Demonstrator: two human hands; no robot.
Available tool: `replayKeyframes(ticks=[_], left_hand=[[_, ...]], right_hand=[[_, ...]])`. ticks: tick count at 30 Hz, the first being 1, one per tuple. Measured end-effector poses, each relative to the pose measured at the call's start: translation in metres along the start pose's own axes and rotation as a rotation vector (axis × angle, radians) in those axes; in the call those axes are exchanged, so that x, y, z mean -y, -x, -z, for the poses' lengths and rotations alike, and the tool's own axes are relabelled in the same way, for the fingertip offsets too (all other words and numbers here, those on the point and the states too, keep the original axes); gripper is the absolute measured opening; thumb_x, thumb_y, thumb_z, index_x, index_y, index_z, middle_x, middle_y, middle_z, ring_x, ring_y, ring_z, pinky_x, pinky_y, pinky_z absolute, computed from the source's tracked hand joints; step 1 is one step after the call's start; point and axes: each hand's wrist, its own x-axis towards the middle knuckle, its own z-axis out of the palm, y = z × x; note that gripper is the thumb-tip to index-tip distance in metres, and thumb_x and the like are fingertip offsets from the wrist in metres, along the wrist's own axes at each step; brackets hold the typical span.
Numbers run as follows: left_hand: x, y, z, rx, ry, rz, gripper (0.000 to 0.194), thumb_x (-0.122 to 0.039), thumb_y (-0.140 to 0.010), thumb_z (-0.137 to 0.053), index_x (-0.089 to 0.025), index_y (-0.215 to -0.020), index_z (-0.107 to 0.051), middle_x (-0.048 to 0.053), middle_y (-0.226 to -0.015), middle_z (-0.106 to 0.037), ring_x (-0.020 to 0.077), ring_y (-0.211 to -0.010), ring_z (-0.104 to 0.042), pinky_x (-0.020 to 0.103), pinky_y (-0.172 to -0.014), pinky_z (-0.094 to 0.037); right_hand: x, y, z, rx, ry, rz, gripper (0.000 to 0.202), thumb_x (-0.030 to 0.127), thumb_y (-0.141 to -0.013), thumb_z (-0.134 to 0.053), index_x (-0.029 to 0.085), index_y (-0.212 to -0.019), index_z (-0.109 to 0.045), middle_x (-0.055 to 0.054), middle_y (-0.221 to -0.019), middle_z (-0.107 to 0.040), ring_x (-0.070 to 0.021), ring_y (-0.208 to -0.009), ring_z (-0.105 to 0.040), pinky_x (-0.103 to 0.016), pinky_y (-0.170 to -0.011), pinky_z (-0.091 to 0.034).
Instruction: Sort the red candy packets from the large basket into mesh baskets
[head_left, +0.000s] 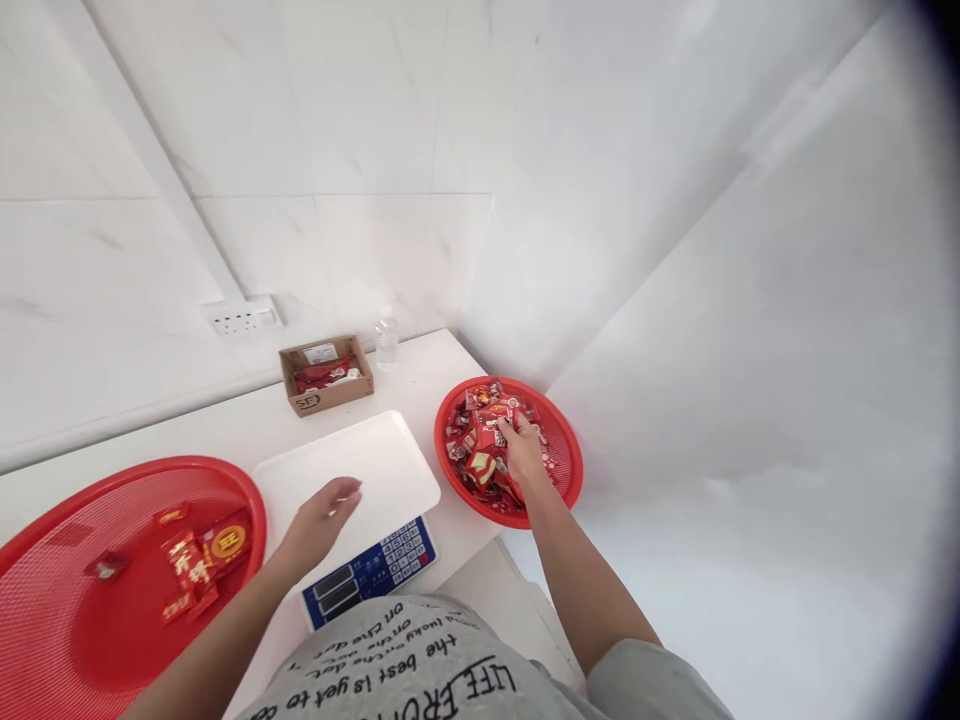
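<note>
Right hand [525, 450]: there it was, pinching a small red packet [513, 408] | packet: over the heap [484, 468] in the round basket [574, 460], cornered on the table [426, 368] presumably for easy reach | left hand [319, 525]: empty, loosely curled above the scale's white tray [364, 445]

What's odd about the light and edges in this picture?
In the head view, the bright, pale wall nearly swallows the clear bottle; a dark, curved border rounds off the right edge; the scale's keypad digits remain readable.
</note>
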Motion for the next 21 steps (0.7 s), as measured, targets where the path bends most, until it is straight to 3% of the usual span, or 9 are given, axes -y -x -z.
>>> replayKeyframes(ticks=[2, 5, 8, 13, 17, 21], left_hand=[[-0.015, 0.001, -0.011, 0.121, 0.248, 0.072, 0.045, -0.051, -0.074, -0.056, -0.021, -0.107, -0.053, 0.01, -0.111, -0.06, 0.0231, -0.106, -0.055, 0.037, -0.09, -0.044], [-0.028, 0.001, -0.028, 0.296, 0.641, 0.194, 0.057, -0.046, -0.075, -0.061, -0.025, -0.124, -0.04, 0.013, -0.123, -0.053, 0.0225, -0.107, -0.055, 0.038, -0.085, -0.047], [-0.024, -0.002, -0.035, 0.269, 0.825, 0.222, 0.056, -0.037, -0.073, -0.067, -0.024, -0.121, -0.041, 0.011, -0.115, -0.057, 0.0183, -0.094, -0.06, 0.035, -0.08, -0.049], [0.001, 0.001, -0.018, 0.124, 0.759, 0.263, 0.048, -0.033, -0.073, -0.068, -0.022, -0.114, -0.047, 0.003, -0.085, -0.064, 0.0107, -0.065, -0.06, 0.024, -0.063, -0.047], [0.016, 0.008, 0.0, 0.008, 0.746, 0.296, 0.041, -0.035, -0.071, -0.068, -0.021, -0.106, -0.051, 0.002, -0.085, -0.063, 0.0101, -0.064, -0.059, 0.024, -0.063, -0.046], [0.021, 0.015, 0.006, -0.075, 0.798, 0.322, 0.037, -0.033, -0.066, -0.071, -0.02, -0.093, -0.049, 0.004, -0.087, -0.063, 0.0118, -0.069, -0.061, 0.026, -0.067, -0.047]], right_hand=[[0.003, 0.016, -0.033, 0.056, -0.138, -0.009, 0.039, 0.044, -0.071, -0.057, 0.024, -0.104, -0.052, -0.002, -0.096, -0.064, -0.0184, -0.083, -0.061, -0.033, -0.076, -0.048], [-0.002, 0.045, -0.081, 0.223, -0.165, -0.03, 0.033, 0.04, -0.069, -0.061, 0.022, -0.095, -0.055, -0.001, -0.088, -0.064, -0.0168, -0.078, -0.06, -0.032, -0.075, -0.049], [-0.011, 0.067, -0.113, 0.395, -0.155, -0.056, 0.029, 0.039, -0.07, -0.061, 0.021, -0.093, -0.056, -0.001, -0.087, -0.064, -0.0164, -0.079, -0.059, -0.031, -0.074, -0.048], [-0.02, 0.072, -0.127, 0.449, -0.125, -0.199, 0.03, 0.041, -0.071, -0.059, 0.019, -0.091, -0.056, -0.004, -0.092, -0.064, -0.0158, -0.081, -0.06, -0.03, -0.073, -0.047], [-0.024, 0.065, -0.129, 0.493, -0.1, -0.258, 0.036, 0.042, -0.071, -0.059, 0.019, -0.099, -0.055, -0.007, -0.101, -0.063, -0.0167, -0.086, -0.06, -0.032, -0.077, -0.048], [-0.025, 0.066, -0.133, 0.441, 0.154, -0.128, 0.054, 0.035, -0.07, -0.061, 0.024, -0.121, -0.048, -0.008, -0.126, -0.052, -0.0211, -0.114, -0.049, -0.037, -0.091, -0.042]])
